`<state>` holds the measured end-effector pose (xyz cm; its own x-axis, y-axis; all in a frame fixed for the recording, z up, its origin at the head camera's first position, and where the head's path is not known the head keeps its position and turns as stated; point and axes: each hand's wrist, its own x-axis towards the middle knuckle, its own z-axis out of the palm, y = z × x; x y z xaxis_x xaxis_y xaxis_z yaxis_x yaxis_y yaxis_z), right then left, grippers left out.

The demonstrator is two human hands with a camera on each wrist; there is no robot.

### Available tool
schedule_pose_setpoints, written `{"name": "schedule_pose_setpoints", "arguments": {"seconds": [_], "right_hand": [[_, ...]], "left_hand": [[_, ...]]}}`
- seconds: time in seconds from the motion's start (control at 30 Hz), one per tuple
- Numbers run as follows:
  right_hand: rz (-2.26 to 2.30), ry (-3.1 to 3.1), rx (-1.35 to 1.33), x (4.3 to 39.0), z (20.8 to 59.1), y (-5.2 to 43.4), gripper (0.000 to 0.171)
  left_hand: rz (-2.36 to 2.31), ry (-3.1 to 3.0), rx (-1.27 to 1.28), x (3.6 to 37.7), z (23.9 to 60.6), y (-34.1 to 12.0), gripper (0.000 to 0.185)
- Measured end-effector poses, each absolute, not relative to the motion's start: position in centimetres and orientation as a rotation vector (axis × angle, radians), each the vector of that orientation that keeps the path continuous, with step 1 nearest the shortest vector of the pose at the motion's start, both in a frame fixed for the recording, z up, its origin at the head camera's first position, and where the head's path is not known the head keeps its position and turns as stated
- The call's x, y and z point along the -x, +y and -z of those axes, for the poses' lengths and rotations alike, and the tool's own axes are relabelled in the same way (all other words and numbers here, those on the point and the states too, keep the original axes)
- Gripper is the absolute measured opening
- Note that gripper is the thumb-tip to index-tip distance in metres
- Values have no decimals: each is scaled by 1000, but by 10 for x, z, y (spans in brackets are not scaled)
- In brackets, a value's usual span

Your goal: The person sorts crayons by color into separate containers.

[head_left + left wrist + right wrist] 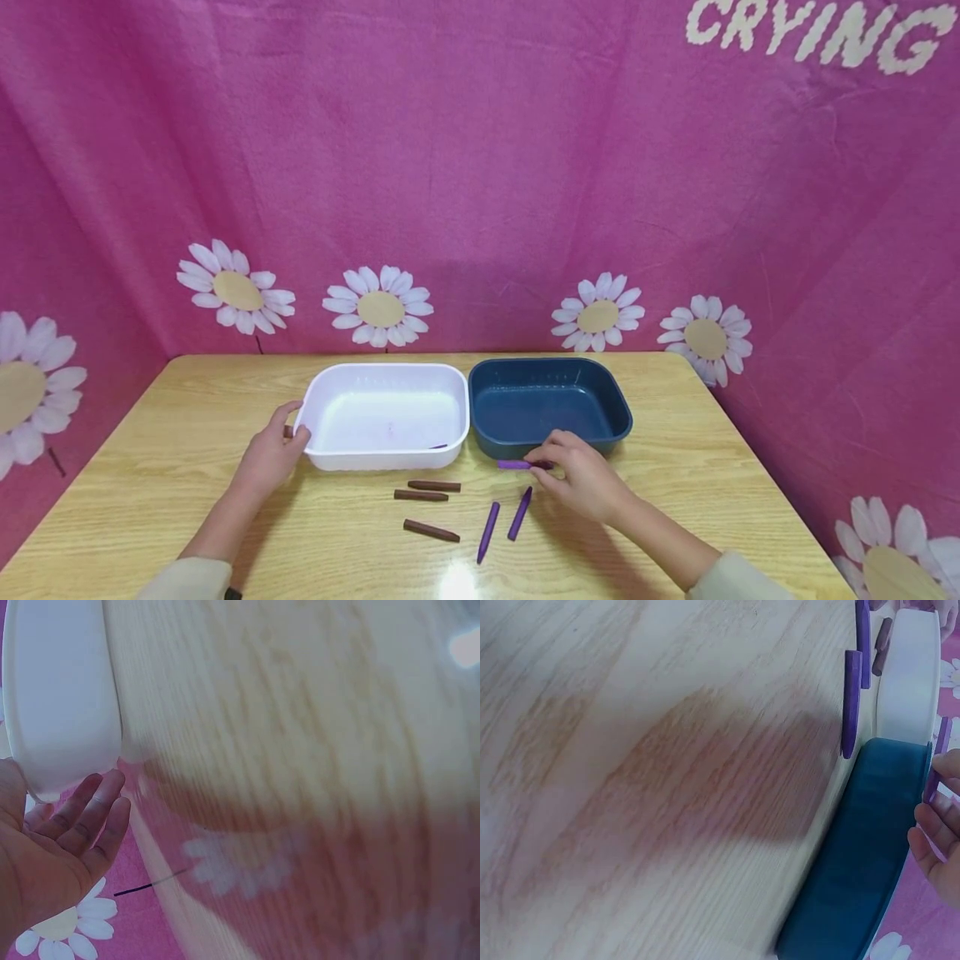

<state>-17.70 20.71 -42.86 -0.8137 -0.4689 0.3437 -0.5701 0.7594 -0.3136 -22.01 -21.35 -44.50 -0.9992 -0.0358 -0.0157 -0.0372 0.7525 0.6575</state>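
A pink cloth (480, 167) printed with daisies hangs behind and around the wooden surface (712, 500), closing it off as a backdrop. On the surface two shallow tubs stand side by side with walls touching: a white tub (318, 450) on the left and a dark blue tub (551, 371) on the right, both open side up. A small dark streak lies inside the white one near its front wall; what it is cannot be told.

The left hand (272, 454) rests against the white tub's left front corner, fingers loosely curved on the rim, seemingly to steady it; a small brown bit shows at its fingertips, too small to identify. The right hand (581, 479) sits just in front of the blue tub and pinches one end of a purple crayon (513, 464), which lies flat along the tub's front wall.

Between the hands, near the front edge, lie three brown crayons (431, 529) and two more purple crayons (519, 514), grouped by colour and untouched.
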Motion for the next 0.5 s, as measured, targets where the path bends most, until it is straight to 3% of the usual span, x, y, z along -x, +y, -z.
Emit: {"name": "schedule_pose_setpoints", "arguments": {"seconds": [0.5], "right_hand": [[-593, -2693, -835, 181, 417, 200, 14]], "left_hand": [[-1106, 2923, 65, 219, 444, -213, 55]]}}
